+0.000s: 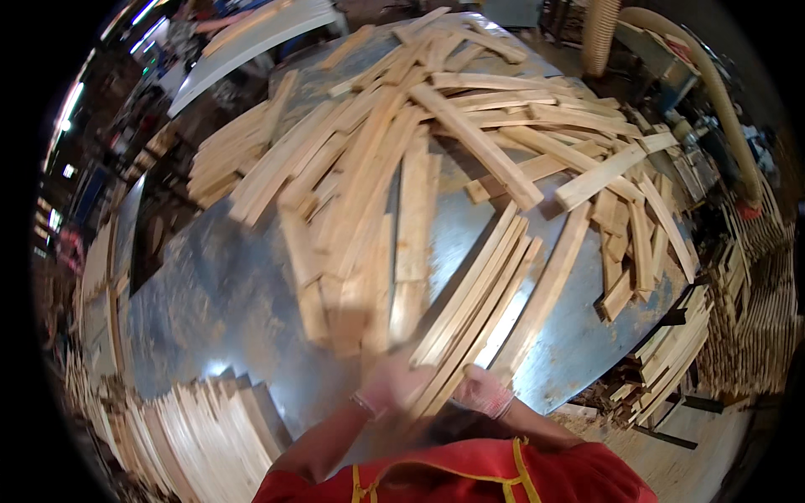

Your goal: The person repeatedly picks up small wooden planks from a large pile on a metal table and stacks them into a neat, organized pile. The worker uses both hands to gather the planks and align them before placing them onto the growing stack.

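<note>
Several long, pale wooden slats [476, 293] stand on edge side by side close in front of me, their near ends between my hands. My left hand [394, 384], in a pale pinkish glove, is blurred and closed against the left side of this bundle. At its right side, my gloved right hand [485, 392] grips the slats with the thumb along the near ends. A single slat [545, 289] lies just right of the bundle, apart from it. More loose slats [411, 222] lie flat to the left, their near ends smeared.
The metal table [218, 293] carries a large jumbled heap of wooden slats [495, 109] toward its far side. Stacked strips [201, 436] stand at the lower left; others [671, 352] are piled at the right. A ribbed hose [721, 92] hangs at the back right.
</note>
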Demonstrator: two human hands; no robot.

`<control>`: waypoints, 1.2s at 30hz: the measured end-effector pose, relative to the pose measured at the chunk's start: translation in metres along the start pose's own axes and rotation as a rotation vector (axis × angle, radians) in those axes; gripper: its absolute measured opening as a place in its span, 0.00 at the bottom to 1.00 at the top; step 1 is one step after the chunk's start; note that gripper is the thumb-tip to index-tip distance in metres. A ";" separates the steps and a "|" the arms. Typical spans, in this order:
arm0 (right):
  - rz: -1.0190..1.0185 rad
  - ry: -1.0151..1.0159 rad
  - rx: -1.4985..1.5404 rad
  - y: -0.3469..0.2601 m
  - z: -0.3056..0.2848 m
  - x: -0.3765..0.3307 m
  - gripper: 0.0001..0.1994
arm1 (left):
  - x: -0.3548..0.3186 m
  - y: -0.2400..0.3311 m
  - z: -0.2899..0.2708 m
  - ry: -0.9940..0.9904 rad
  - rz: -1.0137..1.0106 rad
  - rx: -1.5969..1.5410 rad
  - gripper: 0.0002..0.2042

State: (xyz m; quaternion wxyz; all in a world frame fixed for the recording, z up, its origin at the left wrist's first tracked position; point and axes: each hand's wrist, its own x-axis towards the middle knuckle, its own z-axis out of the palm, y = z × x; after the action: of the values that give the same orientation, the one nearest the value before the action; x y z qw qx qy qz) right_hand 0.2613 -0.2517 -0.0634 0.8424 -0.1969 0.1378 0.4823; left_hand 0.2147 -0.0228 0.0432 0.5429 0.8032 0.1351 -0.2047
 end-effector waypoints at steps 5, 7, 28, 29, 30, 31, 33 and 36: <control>0.077 0.026 0.085 0.069 0.001 -0.012 0.34 | -0.134 -0.035 0.040 0.282 -0.164 0.213 0.42; 0.166 -0.111 0.021 0.091 0.034 -0.031 0.35 | -0.179 -0.064 0.053 0.382 -0.163 0.263 0.42; 0.637 -0.711 -2.365 0.346 0.169 0.009 0.45 | -0.422 -0.225 0.141 0.966 -0.618 0.716 0.44; 0.656 -0.802 -2.379 0.357 0.170 0.012 0.43 | -0.415 -0.224 0.134 0.988 -0.598 0.794 0.44; 0.667 -0.890 -2.393 0.367 0.169 0.017 0.42 | -0.406 -0.220 0.126 1.009 -0.577 0.852 0.44; 0.696 -0.993 -2.398 0.369 0.171 0.021 0.41 | -0.401 -0.219 0.125 1.013 -0.587 0.891 0.44; 0.667 -1.086 -2.301 0.343 0.178 0.039 0.33 | -0.390 -0.229 0.124 0.981 -0.663 0.913 0.46; 0.050 -1.655 -2.013 0.274 0.175 0.100 0.17 | -0.378 -0.236 0.121 0.890 -0.852 0.893 0.50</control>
State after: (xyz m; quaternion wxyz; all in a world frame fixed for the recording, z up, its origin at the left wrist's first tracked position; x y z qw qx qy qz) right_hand 0.0808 0.0309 -0.0059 0.1515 -0.3815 -0.8351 0.3661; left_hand -0.2436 -0.0444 -0.0097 -0.0654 0.8319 0.5439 -0.0888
